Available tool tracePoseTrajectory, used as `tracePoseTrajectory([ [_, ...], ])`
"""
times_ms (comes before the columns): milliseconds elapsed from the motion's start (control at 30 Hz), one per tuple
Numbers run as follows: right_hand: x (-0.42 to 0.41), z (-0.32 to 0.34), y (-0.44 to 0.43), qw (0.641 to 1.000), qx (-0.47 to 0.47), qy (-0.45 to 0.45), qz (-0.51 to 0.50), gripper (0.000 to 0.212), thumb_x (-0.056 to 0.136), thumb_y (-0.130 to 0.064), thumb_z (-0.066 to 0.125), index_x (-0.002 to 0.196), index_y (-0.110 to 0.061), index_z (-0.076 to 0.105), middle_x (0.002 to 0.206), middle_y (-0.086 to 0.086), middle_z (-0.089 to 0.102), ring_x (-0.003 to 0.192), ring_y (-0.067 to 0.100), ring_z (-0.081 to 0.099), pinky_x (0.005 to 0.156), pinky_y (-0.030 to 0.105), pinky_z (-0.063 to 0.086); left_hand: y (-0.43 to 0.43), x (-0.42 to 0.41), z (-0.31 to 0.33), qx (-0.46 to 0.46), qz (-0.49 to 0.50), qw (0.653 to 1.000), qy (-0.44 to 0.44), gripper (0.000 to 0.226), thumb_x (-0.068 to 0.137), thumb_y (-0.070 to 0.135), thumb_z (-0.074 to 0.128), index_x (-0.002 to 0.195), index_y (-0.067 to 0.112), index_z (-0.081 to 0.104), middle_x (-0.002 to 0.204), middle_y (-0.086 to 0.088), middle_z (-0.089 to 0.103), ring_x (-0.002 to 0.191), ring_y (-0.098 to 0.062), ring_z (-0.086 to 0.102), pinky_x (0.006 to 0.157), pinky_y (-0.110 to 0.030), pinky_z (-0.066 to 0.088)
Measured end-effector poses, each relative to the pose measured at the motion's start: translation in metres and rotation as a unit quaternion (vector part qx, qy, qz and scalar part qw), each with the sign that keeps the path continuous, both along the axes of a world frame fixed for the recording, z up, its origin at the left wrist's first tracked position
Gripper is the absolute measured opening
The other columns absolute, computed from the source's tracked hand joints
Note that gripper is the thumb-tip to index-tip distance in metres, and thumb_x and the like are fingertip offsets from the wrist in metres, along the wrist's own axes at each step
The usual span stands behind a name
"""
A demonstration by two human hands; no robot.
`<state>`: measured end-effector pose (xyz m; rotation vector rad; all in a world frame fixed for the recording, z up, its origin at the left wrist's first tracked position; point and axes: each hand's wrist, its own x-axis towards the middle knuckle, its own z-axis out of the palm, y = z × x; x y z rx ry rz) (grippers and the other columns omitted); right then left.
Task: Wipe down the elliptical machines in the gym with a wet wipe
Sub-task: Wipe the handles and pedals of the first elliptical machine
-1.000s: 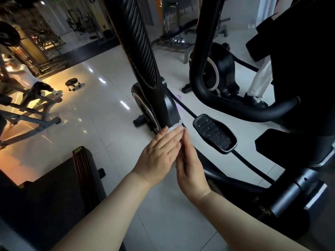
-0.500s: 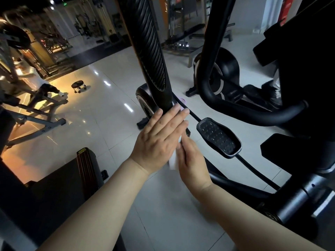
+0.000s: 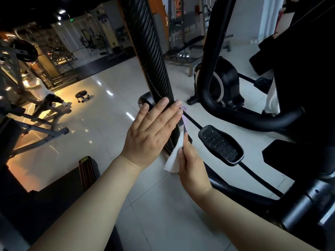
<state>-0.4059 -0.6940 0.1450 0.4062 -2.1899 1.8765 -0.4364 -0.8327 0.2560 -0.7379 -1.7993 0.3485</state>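
Wet wipe (image 3: pixel 173 158) pressed on ribbed upright (image 3: pixel 152 57) by straight-fingered right grip (image 3: pixel 193 165), flat left grip (image 3: pixel 150 134) opposite; pedal (image 3: pixel 220 144) judged unwiped.

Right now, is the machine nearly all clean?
Can't tell what's clean already; nothing looks wet. The right hand presses the wipe on the lower end of the ribbed bar, with the left hand flat on it. The pedal and second machine look untouched.
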Motion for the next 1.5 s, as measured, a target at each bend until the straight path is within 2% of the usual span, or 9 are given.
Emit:
tracePoseTrajectory([
  [300, -0.006, 0.035, -0.007, 0.995, -0.023, 0.094, -0.011, 0.055, 0.109, -0.011, 0.036, 0.161, -0.019, 0.019, 0.153, -0.044, 0.016, 0.147, -0.009, 0.021, 0.118, 0.014, 0.02, 0.01, 0.002, 0.013, 0.011, -0.006, 1.0, 0.018, 0.027, 0.102, 0.021, 0.064, 0.127, 0.019, 0.072, 0.15, -0.002, 0.051, 0.143, -0.026, 0.041, 0.126, -0.039, 0.007],
  [500, -0.003, 0.006, -0.006, 1.0, -0.004, 0.02, -0.022, 0.053, 0.11, -0.025, 0.032, 0.161, -0.027, 0.021, 0.16, -0.011, 0.037, 0.145, 0.005, 0.036, 0.117, 0.04, 0.036, 0.001, -0.003, 0.023, 0.022, -0.037, 0.999, -0.029, 0.029, 0.101, 0.014, 0.065, 0.129, 0.018, 0.071, 0.153, -0.005, 0.044, 0.151, -0.028, 0.026, 0.127, -0.041, 0.009],
  [667, -0.005, 0.053, -0.012, 0.995, -0.052, 0.079, -0.008, 0.052, 0.111, -0.018, 0.034, 0.158, -0.028, 0.015, 0.156, -0.033, 0.015, 0.149, -0.008, 0.014, 0.119, 0.013, 0.016, 0.003, -0.006, 0.017, 0.052, -0.05, 0.995, -0.063, 0.029, 0.105, 0.018, 0.059, 0.132, 0.019, 0.069, 0.153, -0.005, 0.043, 0.158, -0.015, 0.002, 0.128, -0.04, 0.007],
  [800, -0.008, 0.032, -0.014, 0.996, -0.026, 0.083, -0.018, 0.054, 0.111, -0.018, 0.033, 0.16, -0.021, 0.013, 0.152, -0.047, 0.011, 0.147, -0.011, 0.017, 0.119, 0.016, 0.02, 0.002, -0.006, 0.016, 0.048, -0.053, 0.995, -0.066, 0.03, 0.106, 0.022, 0.057, 0.134, 0.02, 0.067, 0.154, -0.004, 0.042, 0.157, -0.016, 0.001, 0.128, -0.042, 0.008],
  [900, -0.007, 0.013, -0.012, 0.999, -0.017, 0.049, -0.016, 0.052, 0.112, -0.025, 0.032, 0.161, -0.025, 0.016, 0.158, -0.034, 0.017, 0.149, -0.007, 0.017, 0.124, 0.027, 0.021, 0.003, -0.005, 0.013, 0.04, -0.053, 0.996, -0.059, 0.032, 0.106, 0.02, 0.058, 0.137, 0.017, 0.064, 0.154, -0.002, 0.042, 0.158, -0.018, 0.001, 0.128, -0.042, 0.008],
  [1000, -0.004, 0.042, -0.015, 0.998, -0.041, 0.057, -0.01, 0.048, 0.111, -0.026, 0.031, 0.158, -0.033, 0.018, 0.16, -0.027, 0.02, 0.15, -0.007, 0.016, 0.122, 0.021, 0.018, 0.002, -0.005, 0.01, 0.034, -0.047, 0.996, -0.062, 0.035, 0.106, 0.015, 0.057, 0.141, 0.014, 0.061, 0.155, -0.001, 0.042, 0.158, -0.02, 0.001, 0.128, -0.042, 0.008],
  [1133, -0.011, 0.07, -0.02, 0.99, -0.078, 0.113, -0.02, 0.047, 0.111, -0.017, 0.031, 0.158, -0.013, 0.029, 0.159, -0.006, 0.039, 0.148, 0.007, 0.031, 0.121, 0.029, 0.026, -0.001, -0.002, 0.01, 0.042, -0.052, 0.994, -0.085, 0.04, 0.105, 0.009, 0.054, 0.144, 0.013, 0.057, 0.157, 0.0, 0.039, 0.158, -0.017, 0.0, 0.128, -0.04, 0.006],
  [1367, -0.003, 0.015, -0.009, 1.0, 0.018, 0.01, -0.013, 0.054, 0.111, -0.033, 0.027, 0.162, -0.023, 0.014, 0.166, -0.016, 0.019, 0.15, -0.006, 0.016, 0.123, 0.031, 0.022, 0.001, -0.004, 0.006, 0.04, -0.055, 0.995, -0.076, 0.037, 0.107, 0.015, 0.053, 0.143, 0.012, 0.058, 0.156, -0.003, 0.038, 0.157, -0.018, 0.0, 0.127, -0.043, 0.012],
  [1500, -0.009, 0.049, -0.017, 0.997, -0.027, 0.066, -0.013, 0.053, 0.112, -0.027, 0.028, 0.162, -0.02, 0.015, 0.168, -0.008, 0.019, 0.153, 0.004, 0.016, 0.125, 0.037, 0.023, 0.005, -0.002, -0.005, 0.056, -0.039, 0.994, -0.082, 0.038, 0.105, 0.013, 0.055, 0.143, 0.012, 0.059, 0.158, -0.005, 0.033, 0.157, -0.017, -0.004, 0.128, -0.04, 0.004],
])
